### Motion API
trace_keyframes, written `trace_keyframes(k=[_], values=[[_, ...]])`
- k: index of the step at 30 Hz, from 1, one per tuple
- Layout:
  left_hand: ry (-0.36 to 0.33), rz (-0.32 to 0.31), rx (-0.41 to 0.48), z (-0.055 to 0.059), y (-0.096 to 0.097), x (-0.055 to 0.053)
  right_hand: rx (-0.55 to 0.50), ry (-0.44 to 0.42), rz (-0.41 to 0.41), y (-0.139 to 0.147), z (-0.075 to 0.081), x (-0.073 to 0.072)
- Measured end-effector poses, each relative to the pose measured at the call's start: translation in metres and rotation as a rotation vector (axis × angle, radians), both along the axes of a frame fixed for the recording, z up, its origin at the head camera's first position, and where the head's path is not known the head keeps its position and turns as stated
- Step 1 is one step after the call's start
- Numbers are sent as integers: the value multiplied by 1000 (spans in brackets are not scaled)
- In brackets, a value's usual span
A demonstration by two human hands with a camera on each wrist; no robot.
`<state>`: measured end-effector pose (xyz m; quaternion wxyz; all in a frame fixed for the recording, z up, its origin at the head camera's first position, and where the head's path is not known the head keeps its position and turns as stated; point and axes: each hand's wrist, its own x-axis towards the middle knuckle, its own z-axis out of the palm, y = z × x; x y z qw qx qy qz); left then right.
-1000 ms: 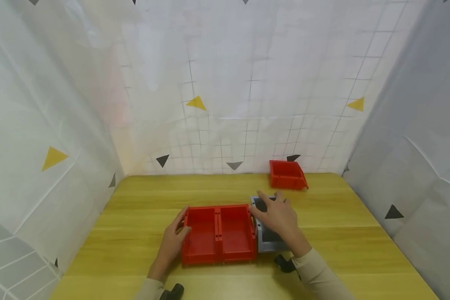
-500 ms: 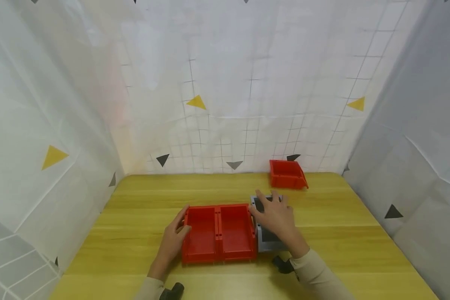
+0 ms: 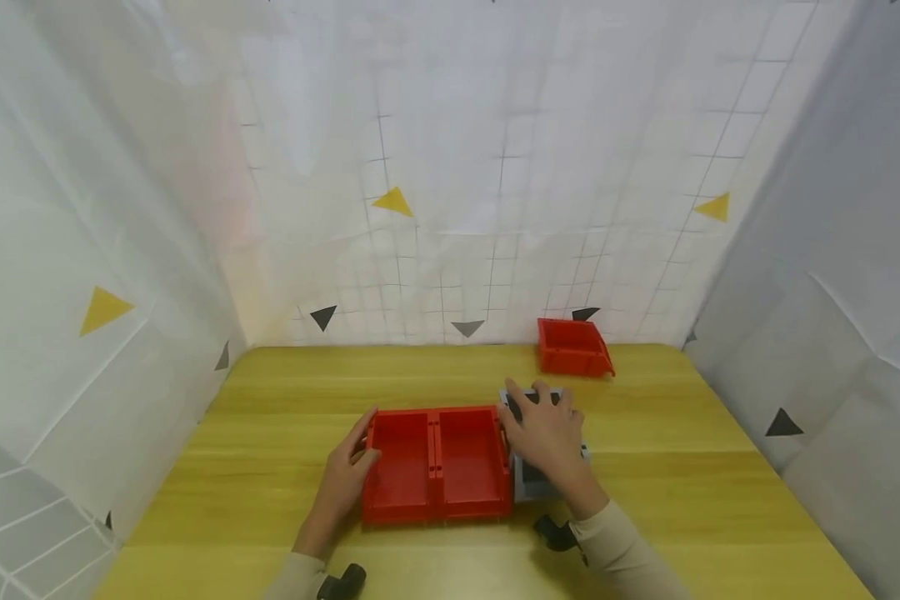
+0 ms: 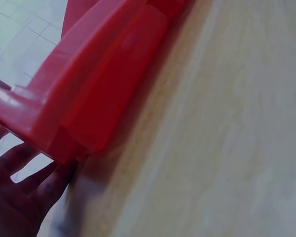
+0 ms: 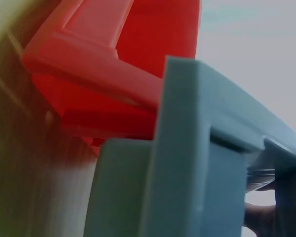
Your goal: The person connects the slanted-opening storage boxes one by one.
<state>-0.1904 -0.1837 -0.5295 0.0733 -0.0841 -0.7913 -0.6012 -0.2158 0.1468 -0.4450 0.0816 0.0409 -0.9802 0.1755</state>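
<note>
Red left bin (image 3: 397, 512): is standing on the table (image 3: 682, 517) toward its near side, showing its red inner floor.
Red right bin (image 3: 474, 507): is standing flush against the first, side walls meeting, likewise showing its red inner floor.
Grey bin (image 3: 537, 492): is sitting just beside the red right bin, on that bin's right; whether their walls are touching, I cannot tell. Dark interior is showing around the fingers above it, the rest being hidden.
Red far bin (image 3: 573, 363): is resting alone near the back edge, slightly turned, well apart from the red pair.
Left hand (image 3: 345, 475): is pinching the outer wall of the red left bin, thumb over the rim, fingers along the outside.
Right hand (image 3: 547, 433): is spreading its fingers over the grey bin, thumb by its left rim; whether it is pinching that wall, I cannot tell.
Bin count: three are showing red, one is showing grey.
Wrist count: two sleeves (image 3: 622, 546) are ending at the wrists, two black mounts (image 3: 555, 533) sitting below the hands.
Yellow triangles (image 3: 394, 202): three are marking the white sheeting (image 3: 450, 150).
</note>
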Motion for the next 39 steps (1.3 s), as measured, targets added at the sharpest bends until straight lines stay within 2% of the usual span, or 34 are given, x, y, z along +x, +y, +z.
trace_keyframes(k=[17, 32, 39], values=[[-7, 4, -3, 7, 2, 1, 8, -23, -9, 0, -1, -2], [-28, 16, -5, 4, 3, 3, 16, -49, -8, -2, -1, 1], [-21, 18, -17, 4, 4, 4, 19, -32, -9, -2, -2, 1]])
